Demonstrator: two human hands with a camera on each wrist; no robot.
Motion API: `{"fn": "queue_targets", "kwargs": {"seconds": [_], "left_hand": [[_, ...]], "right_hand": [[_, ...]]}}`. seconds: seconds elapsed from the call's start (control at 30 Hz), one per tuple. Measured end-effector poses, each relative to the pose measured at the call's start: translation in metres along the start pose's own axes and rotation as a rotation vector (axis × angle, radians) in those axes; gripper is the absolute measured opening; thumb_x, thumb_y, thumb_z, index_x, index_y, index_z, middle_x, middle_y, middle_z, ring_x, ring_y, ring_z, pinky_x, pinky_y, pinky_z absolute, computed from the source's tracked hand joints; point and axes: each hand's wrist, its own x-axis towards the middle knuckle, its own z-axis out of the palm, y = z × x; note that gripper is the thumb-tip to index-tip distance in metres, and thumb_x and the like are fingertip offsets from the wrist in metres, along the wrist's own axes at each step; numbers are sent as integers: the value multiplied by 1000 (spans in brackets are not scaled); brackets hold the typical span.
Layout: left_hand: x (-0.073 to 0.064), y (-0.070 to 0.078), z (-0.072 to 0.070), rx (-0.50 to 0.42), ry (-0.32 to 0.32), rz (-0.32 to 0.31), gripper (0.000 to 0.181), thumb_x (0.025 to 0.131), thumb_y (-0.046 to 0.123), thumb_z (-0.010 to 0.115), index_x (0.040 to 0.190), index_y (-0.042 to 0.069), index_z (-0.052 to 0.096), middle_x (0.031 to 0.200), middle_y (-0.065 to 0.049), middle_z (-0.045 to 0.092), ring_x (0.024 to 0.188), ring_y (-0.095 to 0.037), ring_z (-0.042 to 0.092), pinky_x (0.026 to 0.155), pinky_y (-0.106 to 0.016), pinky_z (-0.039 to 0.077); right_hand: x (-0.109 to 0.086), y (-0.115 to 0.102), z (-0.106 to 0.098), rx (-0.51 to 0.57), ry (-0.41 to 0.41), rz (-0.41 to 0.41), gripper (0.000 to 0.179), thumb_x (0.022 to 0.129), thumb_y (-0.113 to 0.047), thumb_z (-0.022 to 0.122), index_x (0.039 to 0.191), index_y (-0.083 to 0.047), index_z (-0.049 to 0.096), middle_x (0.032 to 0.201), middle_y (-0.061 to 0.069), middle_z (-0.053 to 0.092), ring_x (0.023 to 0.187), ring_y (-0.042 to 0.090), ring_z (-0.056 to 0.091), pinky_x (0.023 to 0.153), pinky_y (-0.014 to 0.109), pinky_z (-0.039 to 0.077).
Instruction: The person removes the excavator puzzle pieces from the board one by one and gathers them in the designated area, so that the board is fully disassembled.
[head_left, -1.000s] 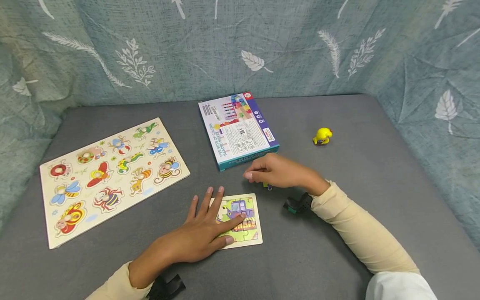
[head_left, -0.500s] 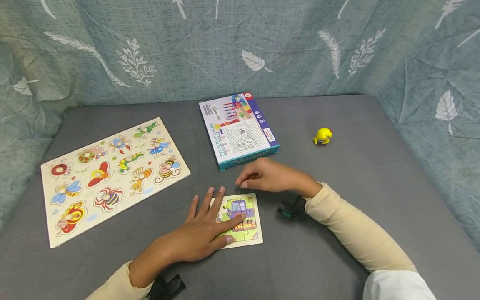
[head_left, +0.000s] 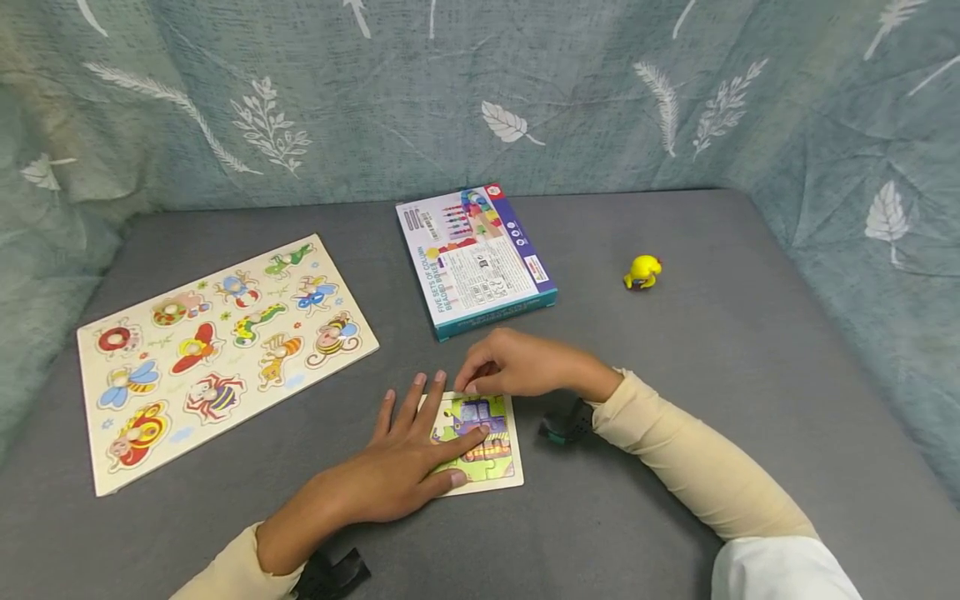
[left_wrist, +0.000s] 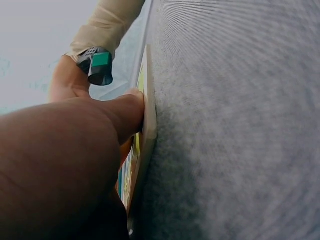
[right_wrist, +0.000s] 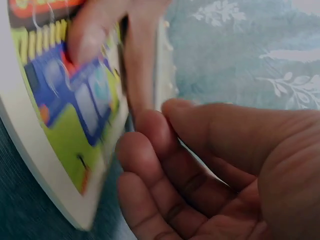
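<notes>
A small wooden jigsaw puzzle (head_left: pixel 513 479) with a cream frame and a purple vehicle picture lies on the grey table. My left hand (head_left: pixel 390 471) rests flat across its left side, fingers spread, index finger over the picture. A pale bare patch shows at the picture's upper left, beside that hand. At the puzzle's top edge is my right hand (head_left: pixel 513 364), its fingers curled. In the right wrist view the right thumb (right_wrist: pixel 220 127) meets the index fingertip close by the puzzle; I cannot tell whether something is between them.
A large insect peg puzzle board (head_left: pixel 168 342) lies at the left. A bead-set box (head_left: pixel 480 267) lies flat behind the hands, close to the right one. A yellow toy duck (head_left: pixel 643 272) stands farther right. A leaf-patterned curtain (head_left: pixel 585 100) hangs behind the table.
My right hand has moved left and toward me, up to the puzzle's top edge. A small green and purple piece seen under it earlier is out of sight. The left hand has stayed still.
</notes>
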Motion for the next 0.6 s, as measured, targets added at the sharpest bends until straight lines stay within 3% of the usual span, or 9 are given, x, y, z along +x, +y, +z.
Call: {"fn": "queue_targets", "kwargs": {"seconds": [0.6], "left_hand": [[-1,-1,0,-6,15,22,52,102,46,44,151,35,35,159,-16,-17,141,-34,-25,105,-65,-13]], "right_hand": [[13,0,8,-47,-75,-11,19,93,3,59,105,0,74,95,2,68,82,4,55,76,21,48]]}}
